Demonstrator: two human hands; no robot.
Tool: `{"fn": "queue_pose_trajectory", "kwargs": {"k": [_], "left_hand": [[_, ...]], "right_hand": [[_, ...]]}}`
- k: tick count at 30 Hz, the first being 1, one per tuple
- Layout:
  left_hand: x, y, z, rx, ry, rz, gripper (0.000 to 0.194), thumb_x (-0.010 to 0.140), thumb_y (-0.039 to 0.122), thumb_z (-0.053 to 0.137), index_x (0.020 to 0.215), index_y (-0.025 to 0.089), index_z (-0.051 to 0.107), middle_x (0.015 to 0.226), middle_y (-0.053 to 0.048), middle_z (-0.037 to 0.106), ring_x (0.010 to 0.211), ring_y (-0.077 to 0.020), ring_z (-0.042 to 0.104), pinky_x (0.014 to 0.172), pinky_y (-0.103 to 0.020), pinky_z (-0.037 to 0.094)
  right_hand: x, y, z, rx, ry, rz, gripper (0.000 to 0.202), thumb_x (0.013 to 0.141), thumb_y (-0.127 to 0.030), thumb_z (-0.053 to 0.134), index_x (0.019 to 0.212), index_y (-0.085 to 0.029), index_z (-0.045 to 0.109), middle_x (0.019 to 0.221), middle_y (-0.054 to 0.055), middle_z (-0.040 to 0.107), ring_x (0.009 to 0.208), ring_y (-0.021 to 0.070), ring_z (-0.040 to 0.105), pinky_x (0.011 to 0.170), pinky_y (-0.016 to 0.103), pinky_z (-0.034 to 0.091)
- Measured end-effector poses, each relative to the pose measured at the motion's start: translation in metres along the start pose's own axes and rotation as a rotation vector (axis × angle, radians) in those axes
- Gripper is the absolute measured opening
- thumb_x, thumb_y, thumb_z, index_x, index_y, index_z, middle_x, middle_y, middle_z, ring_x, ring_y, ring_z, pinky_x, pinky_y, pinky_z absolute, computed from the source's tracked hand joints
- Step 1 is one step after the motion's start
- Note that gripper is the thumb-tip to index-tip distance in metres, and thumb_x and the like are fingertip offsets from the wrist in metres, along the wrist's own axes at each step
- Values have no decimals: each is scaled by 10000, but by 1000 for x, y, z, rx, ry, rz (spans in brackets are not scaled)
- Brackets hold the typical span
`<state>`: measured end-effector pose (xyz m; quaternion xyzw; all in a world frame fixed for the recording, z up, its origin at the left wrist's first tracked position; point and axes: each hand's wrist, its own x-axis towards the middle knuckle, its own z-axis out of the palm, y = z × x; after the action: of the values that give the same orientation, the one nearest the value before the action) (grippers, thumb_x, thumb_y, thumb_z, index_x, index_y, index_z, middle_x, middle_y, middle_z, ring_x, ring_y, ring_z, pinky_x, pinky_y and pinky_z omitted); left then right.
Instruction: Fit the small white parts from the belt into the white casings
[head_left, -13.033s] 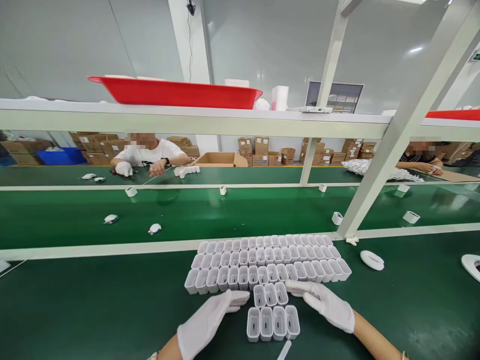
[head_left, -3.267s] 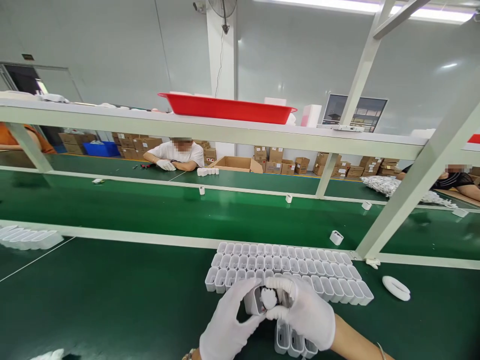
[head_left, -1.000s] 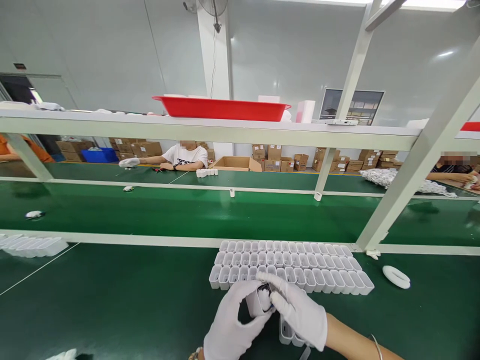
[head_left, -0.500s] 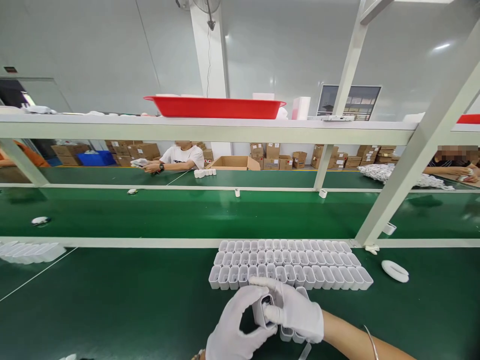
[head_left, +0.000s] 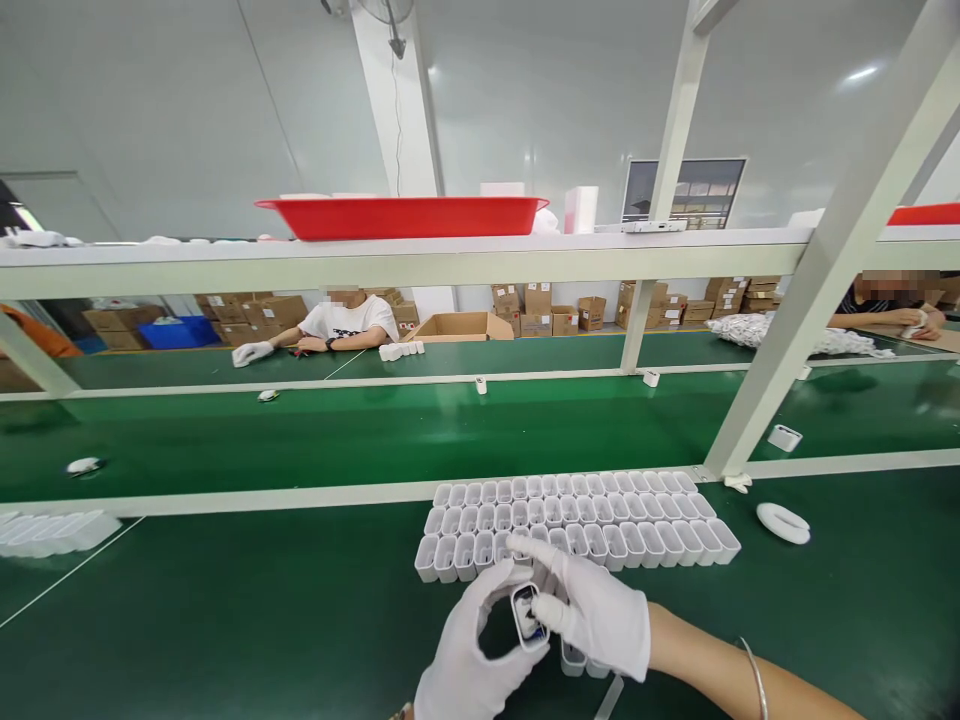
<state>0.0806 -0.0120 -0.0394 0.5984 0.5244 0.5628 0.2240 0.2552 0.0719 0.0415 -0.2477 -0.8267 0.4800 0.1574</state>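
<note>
A small white plastic case (head_left: 516, 608) with an open end and dark parts inside is gripped by my gloved left hand (head_left: 472, 640), thumb below and fingers above. My gloved right hand (head_left: 589, 605) reaches into the open end with its thumb and fingertips. Whether it pinches a part there I cannot make out. Just beyond both hands stand three rows of white open cases (head_left: 581, 512), their mouths facing up. A few more cases (head_left: 574, 660) lie partly hidden under my right hand, with a translucent strip (head_left: 609, 698) near them.
A white ring-shaped item (head_left: 783, 523) lies right of the rows. Behind them a rail (head_left: 300, 498) borders a green belt (head_left: 375, 430) carrying small white pieces. A slanted post (head_left: 787, 330) rises at right. Overhead, a shelf holds a red tray (head_left: 412, 217). Co-workers sit across.
The case has turned so its open end faces me more, showing dark parts inside. My right fingers have shifted slightly at its mouth. Across the belt, a co-worker's gloved hand has stretched out leftward.
</note>
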Motion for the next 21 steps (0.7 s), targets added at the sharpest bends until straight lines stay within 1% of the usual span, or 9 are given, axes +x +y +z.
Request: {"fn": "queue_pose_trajectory", "kwargs": {"k": [3, 5, 7, 9, 13, 15, 17, 19, 21], "left_hand": [[4, 4, 3, -94, -59, -39, 606, 784, 475, 780, 1288, 205, 580, 1220, -131, 735, 1112, -297, 711, 977, -434, 592], [5, 1, 6, -119, -106, -66, 695, 749, 543, 785, 1310, 192, 574, 1249, -146, 719, 1140, -323, 694, 993, -448, 580], [5, -5, 11, -103, -125, -116, 721, 732, 493, 799, 1337, 182, 558, 1271, -150, 706, 1173, -332, 673, 1025, -459, 557], [4, -12, 16, -76, -112, -185, 733, 726, 368, 796, 1376, 172, 521, 1287, -153, 695, 1189, -323, 664, 1043, -463, 542], [6, -18, 25, -98, -84, -283, 759, 751, 248, 733, 1445, 173, 435, 1300, -148, 676, 1166, -286, 671, 1022, -450, 555], [9, -17, 27, -128, -74, -274, 759, 760, 233, 712, 1457, 178, 415, 1247, -132, 691, 1085, -259, 699, 979, -432, 578], [11, -15, 27, -120, -52, -270, 702, 756, 233, 710, 1415, 179, 472, 1146, -108, 705, 948, -228, 717, 908, -413, 603], [13, -14, 26, -72, -53, -286, 551, 766, 265, 707, 1296, 177, 583, 1032, -82, 700, 842, -206, 697, 844, -404, 611], [13, -13, 26, -22, -114, -307, 429, 795, 325, 688, 1195, 176, 647, 958, -66, 690, 813, -202, 666, 819, -404, 599]], "right_hand": [[-1, -12, -7, -256, 30, -23, 817, 772, -598, 706, 1469, -241, 473, 1146, 106, 699, 985, 298, 671, 888, 413, 514], [-1, -19, -5, -366, 26, -45, 668, 739, -478, 755, 1349, -270, 581, 1043, 59, 732, 882, 261, 687, 799, 342, 521], [0, -22, 1, -464, 34, -35, 516, 745, -356, 719, 1246, -274, 630, 929, 27, 744, 783, 227, 684, 710, 289, 505], [-1, -22, 9, -558, 66, 0, 457, 742, -263, 662, 1198, -251, 639, 836, 19, 738, 707, 212, 670, 647, 268, 480], [-3, -23, 8, -571, 111, 31, 219, 831, -208, 542, 994, -217, 688, 742, 11, 711, 644, 177, 645, 616, 257, 455], [3, -27, -6, -534, 149, 57, 182, 889, -226, 503, 858, -213, 682, 697, -8, 684, 624, 148, 623, 599, 243, 444], [17, -30, -28, -540, 233, 113, 211, 924, -236, 486, 817, -207, 666, 671, -21, 656, 606, 126, 594, 579, 233, 433], [38, -31, -53, -575, 332, 173, 200, 953, -233, 485, 887, -191, 669, 719, -11, 663, 629, 120, 591, 595, 239, 453], [58, -28, -75, -612, 405, 227, 190, 977, -292, 536, 970, -153, 665, 823, 22, 681, 696, 135, 622, 660, 276, 510]]}}
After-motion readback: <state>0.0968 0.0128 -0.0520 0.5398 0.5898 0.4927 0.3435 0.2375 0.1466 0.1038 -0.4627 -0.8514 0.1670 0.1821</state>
